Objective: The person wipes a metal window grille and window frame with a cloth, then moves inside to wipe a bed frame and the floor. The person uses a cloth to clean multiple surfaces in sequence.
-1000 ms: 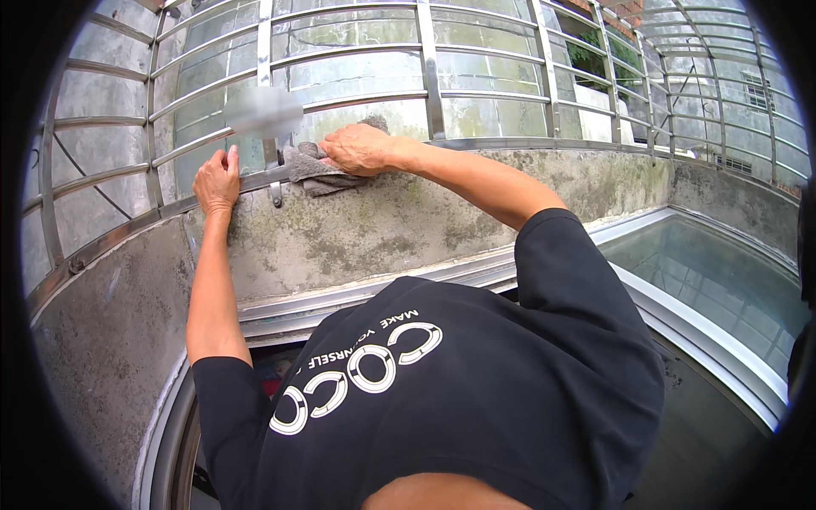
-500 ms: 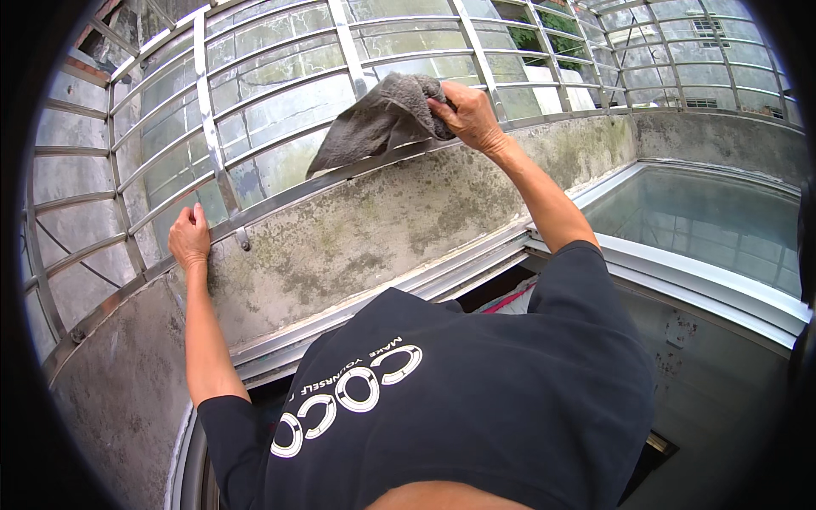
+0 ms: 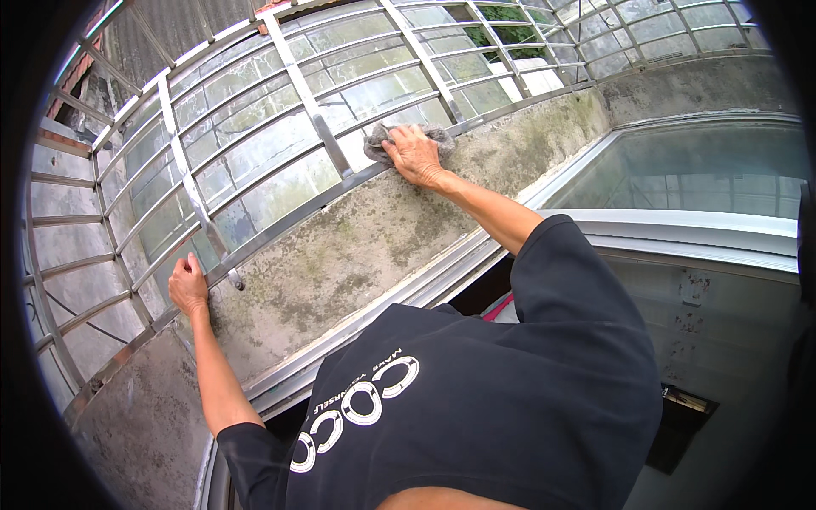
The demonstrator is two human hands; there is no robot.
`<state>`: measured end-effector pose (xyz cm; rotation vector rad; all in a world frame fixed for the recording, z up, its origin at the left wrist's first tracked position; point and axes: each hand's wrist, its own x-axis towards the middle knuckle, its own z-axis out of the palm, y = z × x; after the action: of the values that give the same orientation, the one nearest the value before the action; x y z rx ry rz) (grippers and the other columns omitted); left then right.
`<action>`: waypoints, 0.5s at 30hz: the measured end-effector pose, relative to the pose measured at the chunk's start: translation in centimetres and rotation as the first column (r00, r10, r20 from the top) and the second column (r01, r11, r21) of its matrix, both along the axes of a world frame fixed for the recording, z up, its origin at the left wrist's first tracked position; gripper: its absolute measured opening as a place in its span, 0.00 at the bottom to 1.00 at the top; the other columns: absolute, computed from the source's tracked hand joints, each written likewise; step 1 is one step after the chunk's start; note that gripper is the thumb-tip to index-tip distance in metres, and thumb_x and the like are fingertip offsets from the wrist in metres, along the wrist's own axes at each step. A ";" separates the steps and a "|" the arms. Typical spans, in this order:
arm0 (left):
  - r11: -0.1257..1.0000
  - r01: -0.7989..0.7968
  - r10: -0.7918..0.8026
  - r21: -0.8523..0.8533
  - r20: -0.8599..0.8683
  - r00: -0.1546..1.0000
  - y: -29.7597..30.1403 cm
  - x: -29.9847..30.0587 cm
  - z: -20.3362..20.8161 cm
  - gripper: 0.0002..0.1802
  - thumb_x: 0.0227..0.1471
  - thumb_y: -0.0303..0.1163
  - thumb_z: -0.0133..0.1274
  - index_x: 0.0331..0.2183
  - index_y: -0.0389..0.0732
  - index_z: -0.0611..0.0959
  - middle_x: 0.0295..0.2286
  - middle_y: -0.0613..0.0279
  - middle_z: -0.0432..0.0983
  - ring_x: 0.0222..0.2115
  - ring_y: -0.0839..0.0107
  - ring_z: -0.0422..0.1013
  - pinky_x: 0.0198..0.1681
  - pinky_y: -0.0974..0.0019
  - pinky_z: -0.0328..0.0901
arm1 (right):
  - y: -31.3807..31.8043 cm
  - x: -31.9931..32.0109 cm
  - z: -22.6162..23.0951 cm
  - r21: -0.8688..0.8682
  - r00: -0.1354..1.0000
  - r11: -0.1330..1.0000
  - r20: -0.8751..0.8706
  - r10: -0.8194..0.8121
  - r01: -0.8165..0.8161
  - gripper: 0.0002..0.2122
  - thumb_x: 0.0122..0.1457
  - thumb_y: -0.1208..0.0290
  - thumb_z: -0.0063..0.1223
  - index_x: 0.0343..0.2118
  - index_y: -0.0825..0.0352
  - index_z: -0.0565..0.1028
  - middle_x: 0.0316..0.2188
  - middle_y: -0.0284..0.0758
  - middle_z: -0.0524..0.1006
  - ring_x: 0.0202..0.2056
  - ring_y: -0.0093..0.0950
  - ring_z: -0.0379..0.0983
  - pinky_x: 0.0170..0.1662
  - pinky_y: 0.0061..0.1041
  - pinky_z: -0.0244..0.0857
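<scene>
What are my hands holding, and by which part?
The right hand holds a grey cloth, bunched, by its middle; whether the left hand grips anything cannot be told.

Bright, soft daylight glints on the railing (image 3: pixel 330 143) (bowed by fisheye distortion toward the edges).

The right hand (image 3: pixel 415 155) covers the cloth's (image 3: pixel 443 142) middle, hiding the rail (image 3: pixel 306 214) beneath. The underside of the left hand (image 3: pixel 188 286) is out of sight, its grip unclear. Beyond both hands, bars (image 3: pixel 306 93) leave the top edge; right of them, darkness crops the window (image 3: pixel 680 174).
</scene>
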<state>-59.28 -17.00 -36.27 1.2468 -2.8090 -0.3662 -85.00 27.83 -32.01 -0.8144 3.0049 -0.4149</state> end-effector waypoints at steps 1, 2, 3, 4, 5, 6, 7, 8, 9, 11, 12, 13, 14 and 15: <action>1.000 -0.002 0.002 -0.004 -0.001 1.000 0.1 -0.2 0.0 0.25 0.54 0.54 0.45 0.26 0.42 0.82 0.23 0.49 0.78 0.28 0.47 0.74 0.30 0.48 0.65 | -1.8 1.0 0.1 -0.030 0.999 0.999 0.022 0.041 -0.040 0.13 0.61 0.58 0.47 0.37 0.64 0.72 0.36 0.36 0.72 0.42 0.40 0.68 0.40 0.41 0.68; 1.000 -0.007 0.007 -0.013 0.002 1.000 0.2 0.0 -0.1 0.25 0.54 0.54 0.45 0.26 0.42 0.82 0.24 0.49 0.78 0.28 0.47 0.74 0.30 0.48 0.65 | -3.5 2.0 0.1 -0.065 0.995 0.995 0.047 0.085 -0.081 0.13 0.59 0.59 0.49 0.36 0.65 0.72 0.35 0.37 0.72 0.42 0.40 0.68 0.40 0.41 0.68; 1.000 -0.009 0.009 -0.027 0.006 1.000 -0.1 0.1 -0.1 0.26 0.54 0.54 0.45 0.26 0.42 0.82 0.24 0.49 0.78 0.29 0.47 0.75 0.31 0.48 0.65 | -5.2 3.1 0.2 -0.068 0.996 0.995 0.032 0.081 -0.079 0.13 0.59 0.60 0.50 0.36 0.66 0.71 0.36 0.38 0.72 0.41 0.41 0.68 0.40 0.41 0.68; 0.999 0.002 -0.002 -0.047 -0.002 1.000 -0.2 0.1 -0.2 0.25 0.54 0.54 0.45 0.25 0.42 0.82 0.24 0.49 0.78 0.29 0.47 0.75 0.31 0.48 0.66 | -6.2 3.8 0.3 -0.071 0.997 0.994 0.016 0.079 -0.078 0.13 0.58 0.60 0.51 0.36 0.67 0.71 0.36 0.40 0.71 0.41 0.41 0.68 0.40 0.41 0.68; 0.998 0.004 -0.005 -0.068 -0.008 1.000 -0.2 0.1 -0.3 0.25 0.54 0.54 0.45 0.24 0.42 0.82 0.24 0.49 0.79 0.28 0.47 0.75 0.31 0.48 0.66 | -6.5 3.7 0.0 -0.093 0.997 0.993 0.011 0.080 -0.078 0.13 0.58 0.61 0.52 0.37 0.67 0.71 0.37 0.41 0.71 0.41 0.41 0.68 0.40 0.41 0.68; 0.996 0.009 -0.010 -0.087 -0.016 1.000 0.1 -0.1 -0.1 0.25 0.54 0.53 0.45 0.24 0.42 0.82 0.24 0.49 0.79 0.28 0.47 0.75 0.31 0.48 0.67 | -6.2 3.4 0.1 -0.128 0.996 0.989 0.023 0.083 -0.079 0.13 0.59 0.61 0.51 0.36 0.67 0.70 0.36 0.41 0.70 0.40 0.44 0.69 0.40 0.42 0.68; 0.998 0.000 -0.001 -0.065 -0.012 1.000 0.2 -0.3 0.3 0.25 0.54 0.53 0.46 0.23 0.42 0.82 0.24 0.48 0.79 0.29 0.47 0.75 0.32 0.49 0.67 | -6.1 3.7 0.1 -0.207 0.993 0.978 0.109 0.055 -0.031 0.13 0.59 0.61 0.51 0.37 0.68 0.71 0.36 0.42 0.71 0.39 0.43 0.70 0.40 0.40 0.68; 0.999 0.002 -0.002 -0.049 -0.014 1.000 0.2 -0.4 0.5 0.24 0.53 0.53 0.46 0.24 0.42 0.82 0.24 0.48 0.79 0.29 0.47 0.75 0.33 0.48 0.67 | -6.5 3.8 0.5 -0.280 0.979 0.960 0.196 0.048 0.009 0.13 0.60 0.61 0.51 0.38 0.68 0.71 0.35 0.43 0.72 0.38 0.43 0.71 0.40 0.39 0.68; 0.999 -0.001 0.001 -0.032 -0.010 1.000 0.1 -0.3 0.6 0.24 0.53 0.52 0.46 0.24 0.42 0.82 0.25 0.47 0.79 0.29 0.46 0.75 0.33 0.48 0.67 | -6.6 3.6 0.7 -0.444 0.922 0.894 0.369 0.117 0.064 0.14 0.61 0.61 0.50 0.40 0.69 0.71 0.35 0.42 0.73 0.38 0.39 0.72 0.40 0.37 0.68; 0.999 -0.002 0.002 -0.038 -0.011 1.000 0.0 -0.3 0.6 0.24 0.53 0.52 0.46 0.24 0.42 0.82 0.25 0.47 0.78 0.30 0.46 0.75 0.34 0.48 0.67 | -7.2 2.8 1.8 -0.660 0.573 0.604 0.730 0.373 0.447 0.16 0.64 0.61 0.48 0.45 0.70 0.70 0.36 0.37 0.77 0.37 0.26 0.72 0.41 0.29 0.69; 0.998 -0.014 0.014 -0.065 -0.011 1.000 -0.2 0.2 0.6 0.23 0.53 0.51 0.46 0.23 0.41 0.82 0.25 0.47 0.78 0.30 0.46 0.75 0.34 0.48 0.67 | -8.4 3.1 5.3 -0.634 0.407 0.403 0.753 0.517 0.660 0.15 0.66 0.63 0.46 0.46 0.70 0.70 0.37 0.34 0.77 0.37 0.23 0.74 0.40 0.26 0.72; 0.998 -0.009 0.008 -0.066 -0.022 1.000 0.0 -0.1 0.7 0.23 0.53 0.51 0.46 0.23 0.41 0.82 0.25 0.47 0.78 0.30 0.46 0.75 0.34 0.48 0.67 | -8.4 2.3 7.0 -0.648 0.424 0.230 0.686 0.592 0.726 0.13 0.66 0.64 0.44 0.47 0.69 0.71 0.38 0.35 0.77 0.37 0.24 0.76 0.40 0.25 0.73; 0.998 -0.003 0.001 -0.065 -0.031 1.000 0.2 -0.3 0.9 0.23 0.52 0.51 0.46 0.23 0.41 0.82 0.25 0.47 0.78 0.30 0.46 0.75 0.34 0.48 0.67 | -8.0 1.5 8.7 -0.666 0.435 0.149 0.624 0.649 0.731 0.13 0.66 0.65 0.44 0.47 0.68 0.71 0.39 0.35 0.78 0.39 0.25 0.76 0.42 0.26 0.74; 0.999 -0.012 0.011 -0.042 -0.024 1.000 0.4 -0.4 1.1 0.23 0.52 0.51 0.46 0.23 0.41 0.82 0.25 0.47 0.78 0.30 0.46 0.75 0.34 0.49 0.68 | -8.0 0.7 9.9 -0.694 0.476 0.094 0.579 0.662 0.714 0.13 0.66 0.66 0.44 0.47 0.68 0.71 0.40 0.36 0.78 0.39 0.26 0.77 0.43 0.26 0.73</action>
<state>-59.69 -16.61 -35.16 1.2419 -2.7733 -0.3171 -84.27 19.86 -22.09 -0.1264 1.1301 -2.2345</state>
